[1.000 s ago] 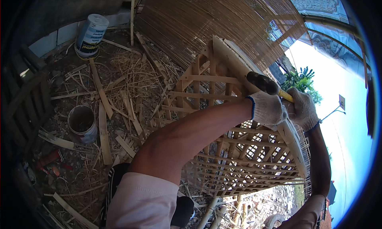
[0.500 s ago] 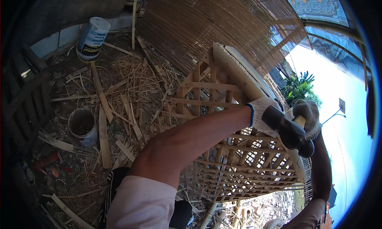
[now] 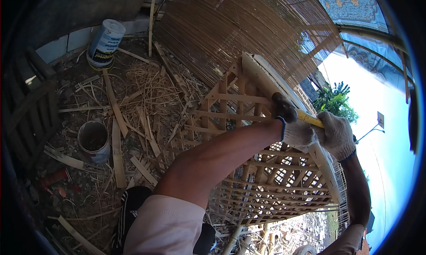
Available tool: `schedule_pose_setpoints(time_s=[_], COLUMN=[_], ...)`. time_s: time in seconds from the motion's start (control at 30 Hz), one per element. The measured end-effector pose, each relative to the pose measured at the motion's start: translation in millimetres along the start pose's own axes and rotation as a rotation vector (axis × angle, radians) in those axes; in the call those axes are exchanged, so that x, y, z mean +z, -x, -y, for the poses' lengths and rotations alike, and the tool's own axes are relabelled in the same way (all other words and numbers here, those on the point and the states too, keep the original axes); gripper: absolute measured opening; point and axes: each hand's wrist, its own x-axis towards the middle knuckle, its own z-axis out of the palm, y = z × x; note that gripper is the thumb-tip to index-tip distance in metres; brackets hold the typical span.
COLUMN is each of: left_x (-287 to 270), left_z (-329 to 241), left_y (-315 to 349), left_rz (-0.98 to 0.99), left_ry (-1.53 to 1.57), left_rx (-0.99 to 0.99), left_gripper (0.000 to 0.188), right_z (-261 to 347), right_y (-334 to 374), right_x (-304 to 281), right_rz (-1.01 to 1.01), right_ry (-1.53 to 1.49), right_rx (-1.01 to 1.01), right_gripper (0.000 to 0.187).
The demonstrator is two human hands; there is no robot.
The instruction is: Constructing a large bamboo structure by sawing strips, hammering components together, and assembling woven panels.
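Against the bamboo frame my hammer has swung back down; right hand grips its handle, left hand closed beside it.

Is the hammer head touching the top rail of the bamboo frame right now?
Yes: the dark hammer head sits against the pale top rail of the bamboo frame, with the right hand gripping its yellow handle.

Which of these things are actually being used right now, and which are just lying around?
In use:
- hammer, yellow handle, in the right hand
- bamboo lattice frame, steadied by the left hand

Lying about:
- open bucket
- tipped paint can
- bamboo offcuts
- reed screen
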Motion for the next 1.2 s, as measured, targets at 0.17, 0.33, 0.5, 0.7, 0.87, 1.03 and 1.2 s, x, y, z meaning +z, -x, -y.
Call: schedule_pose_setpoints(time_s=[0.17,0.33,0.5,0.7,0.87,1.03,1.2], left_x=[3.5,3.4,3.4,5.3,2.9,0.7,5.5], left_z=[56.7,58.6,57.4,72.8,70.8,71.7,56.4], left_y=[18.7,22.8,27.3,29.4,28.7,44.2,26.2], left_rz=[-0.124,-0.096,0.057,0.033,-0.012,-0.02,-0.091], left_ry=[1.829,1.883,2.055,2.176,2.002,1.837,1.913], left_rx=[-0.441,-0.46,-0.45,-0.432,-0.471,-0.515,-0.521], left_gripper=[0.021,0.019,0.02,0.029,0.031,0.037,0.042], right_z=[16.4,1.2,11.9,0.6,10.0,60.6,64.4], right_y=[17.8,6.0,13.4,11.8,14.4,-88.9,-189.3], right_x=[-10.6,8.8,10.6,7.6,5.8,-48.9,-72.4], right_rz=[-0.064,0.172,0.005,0.04,0.001,0.012,0.068], right_ry=[-0.079,0.086,-0.076,0.002,-0.111,-0.246,0.023], right_rx=[0.118,0.214,0.235,0.13,0.309,0.313,0.046], right_gripper=[0.026,0.029,0.028,0.03,0.021,0.028,0.034])
